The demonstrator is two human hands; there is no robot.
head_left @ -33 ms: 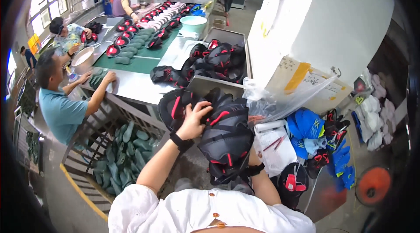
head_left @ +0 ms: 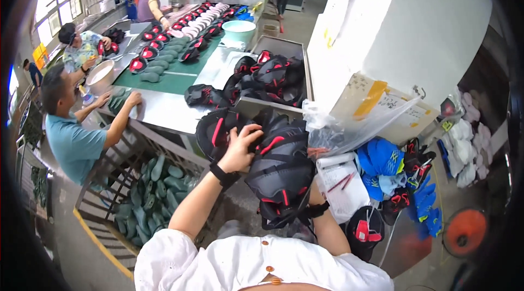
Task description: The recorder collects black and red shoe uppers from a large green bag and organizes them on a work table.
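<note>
The left hand [head_left: 240, 146] lay spread on top of a stack of black and red shoe uppers [head_left: 278, 173], fingers curled over the upper edge of the pile. The stack was held against the person's chest, between both forearms. The right hand [head_left: 308, 203] was almost wholly hidden under the stack, so its grip could not be told. More black uppers filled a metal tray [head_left: 303, 51] on the bench [head_left: 164, 111] just ahead. Blue uppers [head_left: 382, 160] lay to the right, beside a clear plastic bag [head_left: 349, 127].
</note>
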